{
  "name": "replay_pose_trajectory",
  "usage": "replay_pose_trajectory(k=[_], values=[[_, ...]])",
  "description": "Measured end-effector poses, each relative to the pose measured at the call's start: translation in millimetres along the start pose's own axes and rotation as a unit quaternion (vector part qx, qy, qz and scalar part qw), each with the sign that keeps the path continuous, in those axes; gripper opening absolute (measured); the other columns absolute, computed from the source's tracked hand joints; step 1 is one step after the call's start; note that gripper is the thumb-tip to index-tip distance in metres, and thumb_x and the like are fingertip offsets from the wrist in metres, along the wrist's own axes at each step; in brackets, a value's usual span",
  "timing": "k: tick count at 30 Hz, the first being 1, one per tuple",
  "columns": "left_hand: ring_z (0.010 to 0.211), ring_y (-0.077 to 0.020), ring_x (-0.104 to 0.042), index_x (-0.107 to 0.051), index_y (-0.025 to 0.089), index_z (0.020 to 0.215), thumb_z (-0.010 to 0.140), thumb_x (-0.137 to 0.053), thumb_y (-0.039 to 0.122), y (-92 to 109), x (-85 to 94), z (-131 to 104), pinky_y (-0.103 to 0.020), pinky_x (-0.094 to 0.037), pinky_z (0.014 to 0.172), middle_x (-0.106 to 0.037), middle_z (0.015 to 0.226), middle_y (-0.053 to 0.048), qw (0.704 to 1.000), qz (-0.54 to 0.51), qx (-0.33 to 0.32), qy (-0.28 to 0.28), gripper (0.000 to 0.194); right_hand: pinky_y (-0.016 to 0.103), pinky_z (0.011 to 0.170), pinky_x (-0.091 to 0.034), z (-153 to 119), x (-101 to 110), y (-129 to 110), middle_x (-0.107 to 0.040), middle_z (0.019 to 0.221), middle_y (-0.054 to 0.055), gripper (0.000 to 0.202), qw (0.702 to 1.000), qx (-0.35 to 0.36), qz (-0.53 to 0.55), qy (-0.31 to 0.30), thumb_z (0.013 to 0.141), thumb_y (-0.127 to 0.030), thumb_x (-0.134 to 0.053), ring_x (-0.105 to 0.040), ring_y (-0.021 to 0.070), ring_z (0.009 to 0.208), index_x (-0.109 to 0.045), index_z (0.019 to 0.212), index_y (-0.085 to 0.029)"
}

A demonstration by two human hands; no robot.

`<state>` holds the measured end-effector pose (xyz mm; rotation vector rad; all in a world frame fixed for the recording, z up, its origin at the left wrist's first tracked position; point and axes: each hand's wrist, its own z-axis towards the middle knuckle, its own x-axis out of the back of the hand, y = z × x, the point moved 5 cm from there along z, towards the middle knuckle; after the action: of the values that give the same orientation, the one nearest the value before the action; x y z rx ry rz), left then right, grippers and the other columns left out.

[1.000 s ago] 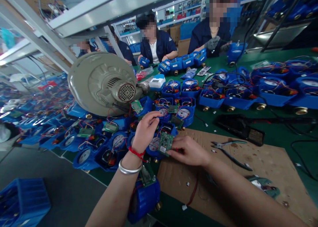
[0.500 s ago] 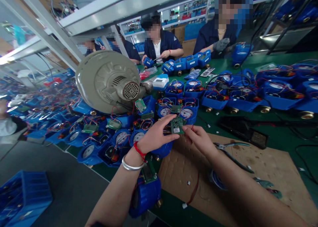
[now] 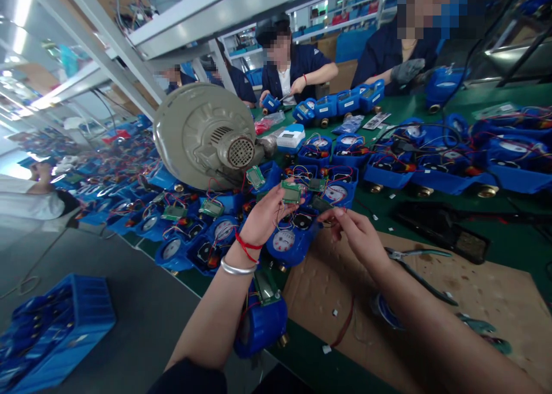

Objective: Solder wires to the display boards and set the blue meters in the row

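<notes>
My left hand (image 3: 265, 213), with a red cord and a silver bangle at its wrist, grips a small green circuit board (image 3: 291, 193) whose display side faces up. Thin wires hang from the board over an opened blue meter (image 3: 285, 243) with a round white dial. To the right of it, my right hand (image 3: 348, 226) is closed with thumb and forefinger together near thin wires; what is between the fingertips is too small to make out.
A large grey blower (image 3: 204, 138) stands behind the blue meters. Pliers (image 3: 420, 270) lie on cardboard (image 3: 319, 302) at the right, near a black tray (image 3: 472, 241). A blue crate (image 3: 92, 313) is at lower left. Co-workers sit across the table.
My left hand has turned the board from its component side to its display side and moved slightly left. My right hand has come off the board's edge. The whole view has shifted.
</notes>
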<state>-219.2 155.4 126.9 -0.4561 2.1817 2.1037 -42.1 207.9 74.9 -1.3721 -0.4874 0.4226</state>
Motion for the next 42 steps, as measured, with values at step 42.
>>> replay_pose_trajectory(k=[42], values=[[0.105, -0.0252, -0.064, -0.061, 0.008, 0.105, 0.094, -0.033, 0.035, -13.4, 18.6, 9.6, -0.036, -0.043, 0.100, -0.070, 0.107, -0.014, 0.979, -0.175, 0.098, 0.034, 0.040, 0.027, 0.057, -0.042, 0.8, -3.0, 2.5, -0.063, 0.068, 0.003, 0.041, 1.000, 0.007, 0.007, -0.026, 0.090, -0.054, -0.050, -0.053, 0.0142, 0.057, -0.068, 0.085, -0.018]])
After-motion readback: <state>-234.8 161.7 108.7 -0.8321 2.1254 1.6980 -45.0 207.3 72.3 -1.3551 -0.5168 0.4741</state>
